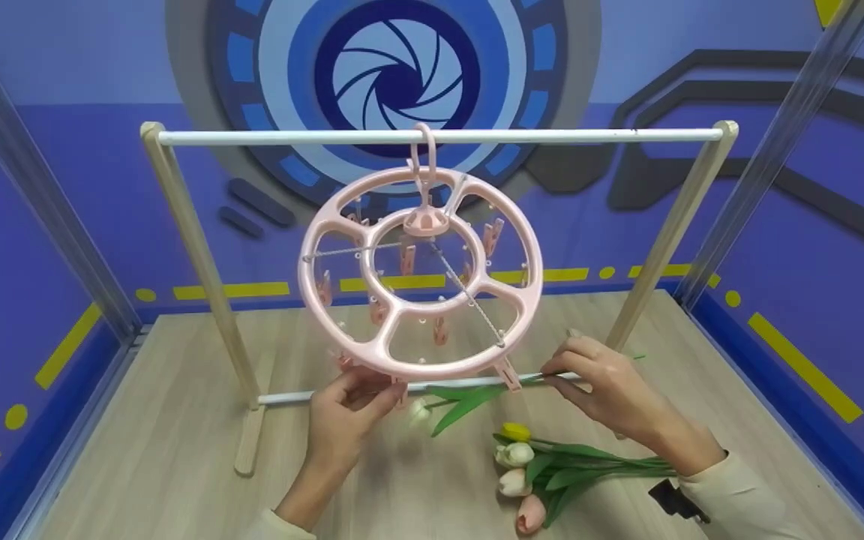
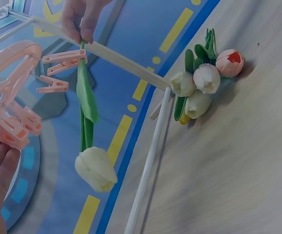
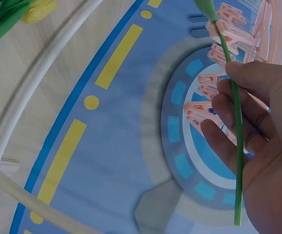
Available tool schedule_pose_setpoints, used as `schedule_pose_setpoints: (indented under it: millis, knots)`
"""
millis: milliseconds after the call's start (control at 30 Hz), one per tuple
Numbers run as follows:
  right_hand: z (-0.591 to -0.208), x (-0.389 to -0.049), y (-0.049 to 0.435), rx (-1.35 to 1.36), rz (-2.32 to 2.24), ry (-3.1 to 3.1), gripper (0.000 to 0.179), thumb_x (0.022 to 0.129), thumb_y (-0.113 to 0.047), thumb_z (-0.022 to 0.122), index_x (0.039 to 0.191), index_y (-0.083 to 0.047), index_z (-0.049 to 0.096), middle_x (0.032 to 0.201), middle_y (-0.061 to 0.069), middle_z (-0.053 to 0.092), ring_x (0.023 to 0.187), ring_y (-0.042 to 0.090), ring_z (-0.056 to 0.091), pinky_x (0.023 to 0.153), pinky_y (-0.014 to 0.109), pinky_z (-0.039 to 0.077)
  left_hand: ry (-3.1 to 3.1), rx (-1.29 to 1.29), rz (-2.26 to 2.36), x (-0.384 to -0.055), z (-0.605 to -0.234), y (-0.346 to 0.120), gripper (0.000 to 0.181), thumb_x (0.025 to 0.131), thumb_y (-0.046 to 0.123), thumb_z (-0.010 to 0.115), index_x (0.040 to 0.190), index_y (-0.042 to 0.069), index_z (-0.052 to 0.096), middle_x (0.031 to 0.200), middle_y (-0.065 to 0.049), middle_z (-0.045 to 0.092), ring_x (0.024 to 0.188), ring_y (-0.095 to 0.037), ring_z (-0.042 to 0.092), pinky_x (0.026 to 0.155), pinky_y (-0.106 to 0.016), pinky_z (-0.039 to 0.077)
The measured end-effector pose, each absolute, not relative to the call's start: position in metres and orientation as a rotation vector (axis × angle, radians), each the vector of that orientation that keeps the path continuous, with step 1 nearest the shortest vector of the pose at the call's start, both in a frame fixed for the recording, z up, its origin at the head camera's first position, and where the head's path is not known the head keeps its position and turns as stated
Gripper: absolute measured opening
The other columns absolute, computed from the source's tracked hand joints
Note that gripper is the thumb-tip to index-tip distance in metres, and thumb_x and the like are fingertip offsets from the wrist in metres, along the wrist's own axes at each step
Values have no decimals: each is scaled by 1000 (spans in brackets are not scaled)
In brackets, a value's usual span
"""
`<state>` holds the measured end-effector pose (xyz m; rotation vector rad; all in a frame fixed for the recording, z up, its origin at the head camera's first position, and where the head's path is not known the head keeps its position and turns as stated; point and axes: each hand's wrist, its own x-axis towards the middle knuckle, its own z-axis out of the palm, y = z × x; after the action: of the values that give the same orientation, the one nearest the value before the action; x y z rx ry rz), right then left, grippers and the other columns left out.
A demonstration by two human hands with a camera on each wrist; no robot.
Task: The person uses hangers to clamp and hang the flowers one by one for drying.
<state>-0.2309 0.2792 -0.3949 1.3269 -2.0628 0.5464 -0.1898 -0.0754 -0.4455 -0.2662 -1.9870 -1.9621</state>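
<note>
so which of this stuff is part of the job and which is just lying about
In use:
white tulip, its stem pinched by the right hand
pink clip hanger, held by the left hand
rack the hanger hangs from

Lying about:
tulip bunch on the table, untouched; possibly part of the job too

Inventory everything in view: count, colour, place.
rack: 1, wood/white, on table
table: 1, beige, under rack
hanger: 1, pink, on rack
clothespins: several, pink, on hanger
held tulip: 1, white, near hanger
loose tulips: 5 (3 white, yellow, pink), table's right
walls: 3, blue-purple, back, sides
posts: 2, grey, back corners
sleeves: 2, cream, at wrists
attachment: 1, black, right sleeve
left grip: 1, bare, on clothespin
right grip: 1, bare, on held tulip
</note>
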Motion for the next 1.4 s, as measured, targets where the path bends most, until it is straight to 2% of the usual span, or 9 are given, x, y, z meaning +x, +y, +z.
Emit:
schedule_pose_setpoints:
  millis: [267, 400, 567, 733, 833, 933, 1033, 1200, 1400]
  knots:
    - [-391, -230, 278, 1295, 495, -2032, 44, 68, 16, 91, 100, -8, 73, 99, 3, 68, 88, 21, 66, 81, 31, 60, -2031, -251, -1907, -185, -446, -74, 25, 91, 14, 87, 110, 1, 77, 103, -6, 78, 94, -20, 75, 86, -31, 63]
    - [-388, -226, 277, 1263, 507, -2059, 42, 71, 15, 90, 103, -9, 74, 102, 3, 69, 93, 21, 66, 83, 30, 58, -2026, -250, -1903, -184, -446, -73, 23, 92, 14, 86, 110, 2, 77, 102, -5, 78, 93, -20, 75, 85, -30, 63]
    - [-386, -221, 275, 1241, 575, -2070, 43, 74, 14, 88, 107, -9, 74, 107, 6, 71, 98, 23, 67, 90, 22, 55, -2019, -251, -1915, -183, -448, -72, 24, 91, 15, 87, 109, 3, 77, 101, -5, 78, 94, -20, 75, 84, -30, 63]
    - [-382, -214, 271, 1257, 649, -2014, 12, 100, -8, 76, 112, -8, 75, 112, 8, 72, 98, 25, 68, 95, 16, 52, -2027, -254, -1895, -183, -449, -71, 24, 90, 16, 89, 107, 4, 77, 101, -4, 78, 94, -19, 75, 84, -30, 63]
    - [-382, -211, 270, 1268, 678, -1992, 19, 108, -24, 65, 112, -8, 75, 112, 7, 72, 96, 24, 69, 97, 16, 52, -2001, -269, -1903, -182, -450, -70, 22, 89, 12, 89, 105, 3, 77, 99, -5, 78, 92, -20, 76, 82, -30, 64]
    - [-385, -209, 272, 1269, 702, -1996, 20, 107, -25, 66, 112, -8, 75, 110, 8, 72, 95, 23, 69, 99, 16, 51, -1960, -291, -1927, -182, -450, -69, 21, 88, 6, 88, 103, 0, 76, 98, -6, 78, 90, -20, 76, 81, -30, 64]
    - [-392, -209, 279, 1253, 738, -2023, 13, 99, -11, 78, 112, -8, 75, 109, 9, 72, 94, 24, 70, 95, 16, 52, -1945, -301, -1945, -182, -451, -68, 21, 86, 3, 88, 102, -1, 75, 97, -8, 77, 89, -20, 76, 80, -31, 64]
    - [-411, -208, 299, 1148, 803, -2155, 49, 75, 16, 88, 113, -13, 75, 110, 4, 72, 96, 21, 71, 92, 14, 53, -1964, -288, -1943, -180, -451, -69, 22, 87, 5, 89, 103, -1, 75, 97, -8, 77, 89, -21, 76, 80, -31, 64]
    - [-436, -208, 321, 1012, 821, -2279, 50, 78, 14, 88, 116, -16, 76, 108, -4, 73, 95, 20, 72, 91, 10, 50, -1965, -291, -1950, -179, -450, -71, 23, 89, 5, 87, 107, -3, 75, 100, -9, 78, 91, -21, 76, 82, -32, 64]
